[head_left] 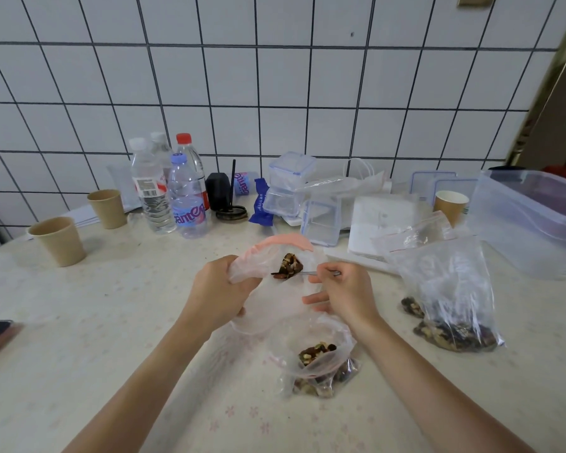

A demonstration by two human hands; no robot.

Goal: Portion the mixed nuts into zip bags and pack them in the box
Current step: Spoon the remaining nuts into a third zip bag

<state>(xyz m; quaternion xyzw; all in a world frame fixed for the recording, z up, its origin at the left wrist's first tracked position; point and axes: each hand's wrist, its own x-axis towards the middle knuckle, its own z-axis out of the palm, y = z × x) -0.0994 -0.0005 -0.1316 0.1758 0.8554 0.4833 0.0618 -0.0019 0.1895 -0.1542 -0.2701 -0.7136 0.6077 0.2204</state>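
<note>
- Head view, nearest item: an open zip bag [317, 364] at 6 o'clock lies on the desk [111, 322], mouth gaping, part-filled with mixed nuts [316, 351]; judged the source or a portion in progress.
- Left hand [219, 292], centre, grasps the rim of a second zip bag [275, 282], holding its mouth up and open to receive.
- Right hand [343, 292] pinches a spoon [307, 274] loaded with nuts, level at that mouth to avoid spillage.
- Filled bags [451, 289] stand at 3 o'clock, set aside, not yet boxed.
- Large clear box [533, 220] at 2 o'clock, contents unclear.
- Bottles [170, 191] and paper cups [59, 240] at 10 to 11 o'clock, unused.
</note>
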